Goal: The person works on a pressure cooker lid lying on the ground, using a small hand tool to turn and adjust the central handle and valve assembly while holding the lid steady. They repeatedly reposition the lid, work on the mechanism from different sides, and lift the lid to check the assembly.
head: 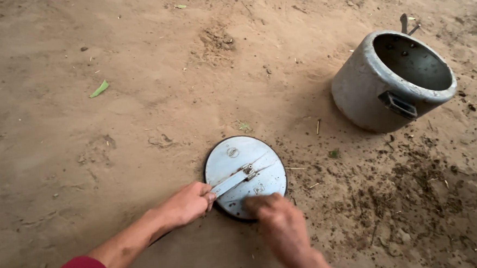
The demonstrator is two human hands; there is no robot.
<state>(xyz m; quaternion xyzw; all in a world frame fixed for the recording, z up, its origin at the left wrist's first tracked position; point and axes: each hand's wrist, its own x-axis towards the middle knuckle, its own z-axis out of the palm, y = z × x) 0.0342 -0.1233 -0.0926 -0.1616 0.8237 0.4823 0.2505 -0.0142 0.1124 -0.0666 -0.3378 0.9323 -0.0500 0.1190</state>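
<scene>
We see a round lid lying flat on the sandy ground. Our left hand closes its grip on the lid's metal bar; our right hand presses curled fingers on the lid's near edge. A pot stands well apart, upper right, nothing between. A green leaf lies far left.

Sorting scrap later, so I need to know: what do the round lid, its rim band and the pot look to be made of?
The lid looks like dull grey metal, probably aluminium: matte, scuffed, faintly bluish. The black band around its rim looks like a rubber gasket, though that is uncertain. The pot seems the same metal, dusty and worn, with a dark side handle, possibly plastic.
</scene>
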